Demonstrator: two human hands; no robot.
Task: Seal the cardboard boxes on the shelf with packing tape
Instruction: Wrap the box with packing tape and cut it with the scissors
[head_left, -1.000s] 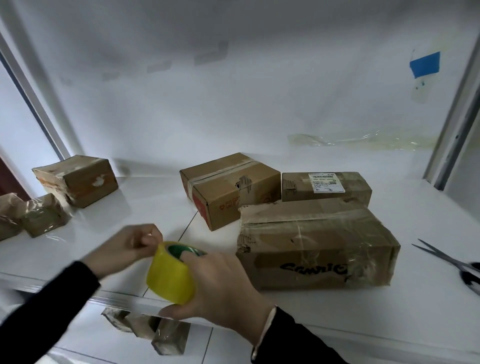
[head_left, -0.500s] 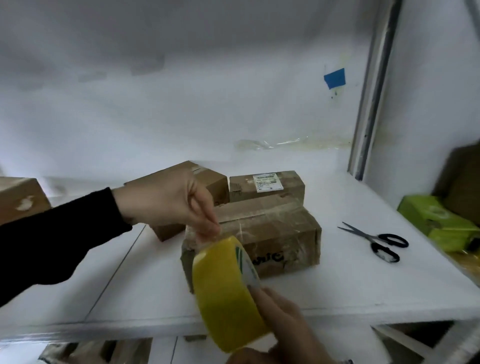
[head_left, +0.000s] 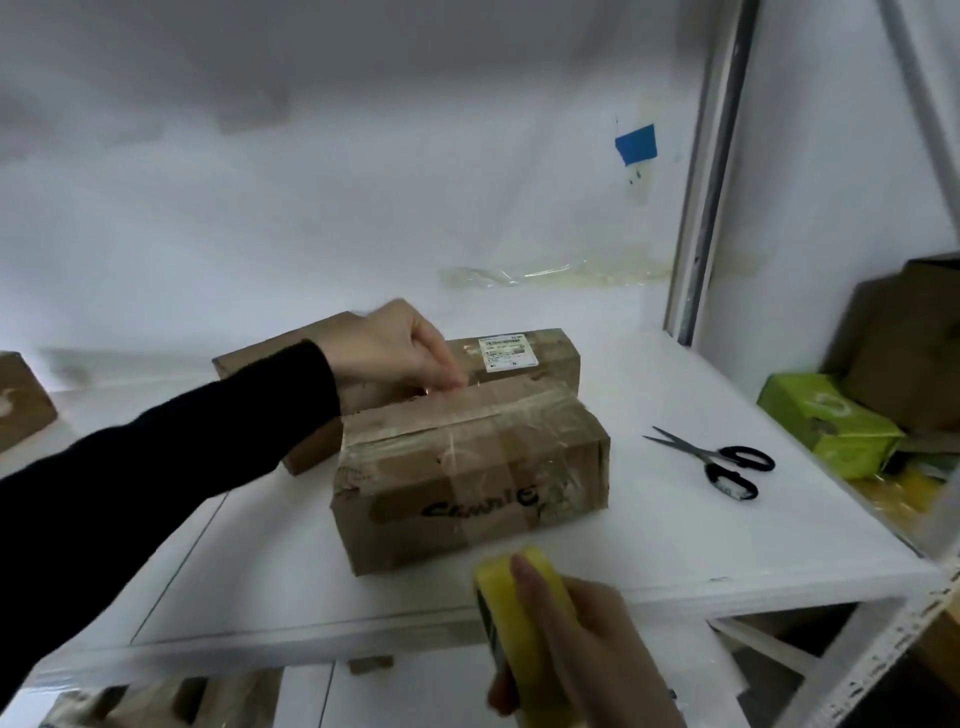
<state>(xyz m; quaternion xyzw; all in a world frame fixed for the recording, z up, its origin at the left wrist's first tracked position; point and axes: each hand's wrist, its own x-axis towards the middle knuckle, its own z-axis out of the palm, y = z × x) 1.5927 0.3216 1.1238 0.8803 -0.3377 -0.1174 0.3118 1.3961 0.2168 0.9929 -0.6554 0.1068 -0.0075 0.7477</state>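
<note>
4 shelf bxs (head_left: 467, 467) (head_left: 550, 358) (head_left: 311, 452) (head_left: 21, 400), 1 tape (head_left: 522, 675), 1 scissors (head_left: 722, 460)

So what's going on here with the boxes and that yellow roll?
A person is taping up a cardboard box on a white shelf. The right hand grips the yellow tape roll near the shelf's front edge. The left hand pinches the tape end down at the box's far top edge, so a strip seems stretched over it. Scissors lie to the right, untouched.

Taped brown box (head_left: 470, 467) on shelf (head_left: 260, 587), yellow tape roll (head_left: 511, 618)
</note>
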